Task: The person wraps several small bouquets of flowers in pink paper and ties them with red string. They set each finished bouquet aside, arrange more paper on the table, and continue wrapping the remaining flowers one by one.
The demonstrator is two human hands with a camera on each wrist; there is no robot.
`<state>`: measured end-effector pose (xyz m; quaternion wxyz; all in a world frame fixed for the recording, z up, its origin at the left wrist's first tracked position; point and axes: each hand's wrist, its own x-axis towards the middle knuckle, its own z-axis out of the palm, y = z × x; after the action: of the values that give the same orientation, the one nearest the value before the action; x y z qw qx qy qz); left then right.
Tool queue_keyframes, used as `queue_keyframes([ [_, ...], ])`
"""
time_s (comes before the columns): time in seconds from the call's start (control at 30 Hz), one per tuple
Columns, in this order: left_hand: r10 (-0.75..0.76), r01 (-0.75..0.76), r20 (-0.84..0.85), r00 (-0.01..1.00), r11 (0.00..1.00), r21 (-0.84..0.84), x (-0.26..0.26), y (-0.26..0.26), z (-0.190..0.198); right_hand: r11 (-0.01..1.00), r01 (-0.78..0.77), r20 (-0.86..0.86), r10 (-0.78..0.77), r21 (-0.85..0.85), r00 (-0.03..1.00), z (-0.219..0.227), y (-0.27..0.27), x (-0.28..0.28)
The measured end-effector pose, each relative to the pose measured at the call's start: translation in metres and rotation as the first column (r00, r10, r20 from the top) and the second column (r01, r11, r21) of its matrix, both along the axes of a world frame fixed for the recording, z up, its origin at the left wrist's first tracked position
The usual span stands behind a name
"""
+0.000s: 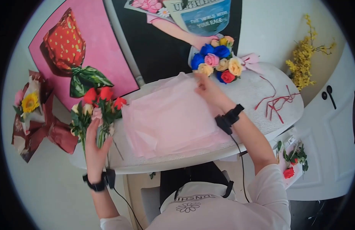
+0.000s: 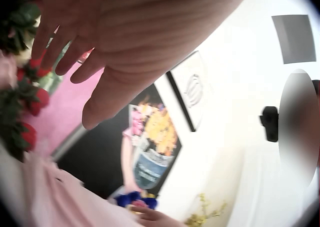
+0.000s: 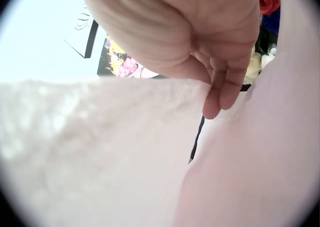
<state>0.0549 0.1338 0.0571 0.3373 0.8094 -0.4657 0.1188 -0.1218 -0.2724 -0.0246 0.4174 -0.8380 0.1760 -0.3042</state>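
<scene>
A stack of thin pale-pink wrapping paper [image 1: 166, 115] lies across the middle of the white table. My right hand [image 1: 210, 90] is at its far right corner, and in the right wrist view the curled fingers [image 3: 227, 89] pinch the edge of a pale sheet [image 3: 100, 137], which hides the thumb tip. On the left, my left hand [image 1: 96, 153] reaches with straight fingers and thumb apart over artificial flowers, holding nothing. These include red roses [image 1: 105, 93] and a pink rose [image 1: 97, 113], with green stems beside the paper's left edge.
A bouquet of blue, pink and cream roses [image 1: 212, 60] lies at the back. Red cords [image 1: 275, 101] lie at the table's right end. A wrapped sunflower bouquet [image 1: 30, 102] stands far left, yellow blossoms [image 1: 302, 57] far right. Pictures lean behind; a lower shelf holds red roses [image 1: 288, 172].
</scene>
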Motion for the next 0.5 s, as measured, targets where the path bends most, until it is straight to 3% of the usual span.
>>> queue_keyframes([
  [0.07, -0.167, 0.168, -0.070, 0.983, 0.986, 0.002, -0.063, -0.018, 0.017, 1.000, 0.023, 0.005, -0.024, 0.018, 1.000, 0.001, 0.009, -0.001],
  [0.1, -0.258, 0.258, -0.004, 0.966, 0.963, 0.081, -0.086, -0.030, 0.012, 0.999, 0.029, 0.007, -0.030, 0.027, 1.000, 0.002, 0.012, -0.001],
  [0.2, -0.471, 0.448, 0.043, 0.881, 0.861, 0.240, -0.133, -0.063, -0.009, 0.980, 0.165, 0.212, -0.139, -0.109, 0.967, 0.024, 0.015, -0.011],
  [0.3, -0.534, 0.515, 0.018, 0.845, 0.823, 0.238, -0.142, -0.090, -0.039, 0.934, 0.353, 0.362, -0.310, -0.056, 0.879, 0.046, -0.019, -0.038],
  [0.37, -0.550, 0.531, 0.016, 0.835, 0.813, 0.239, -0.147, -0.099, -0.049, 0.849, 0.516, 0.451, -0.421, -0.108, 0.787, 0.054, -0.053, -0.063],
  [0.43, -0.526, 0.494, 0.057, 0.849, 0.827, 0.268, -0.151, -0.106, -0.056, 0.790, 0.592, 0.369, -0.509, -0.160, 0.778, 0.035, -0.118, -0.084],
  [0.5, -0.457, 0.395, 0.147, 0.877, 0.862, 0.318, -0.153, -0.111, -0.063, 0.633, 0.621, 0.188, -0.614, -0.462, 0.767, 0.008, -0.166, -0.106],
])
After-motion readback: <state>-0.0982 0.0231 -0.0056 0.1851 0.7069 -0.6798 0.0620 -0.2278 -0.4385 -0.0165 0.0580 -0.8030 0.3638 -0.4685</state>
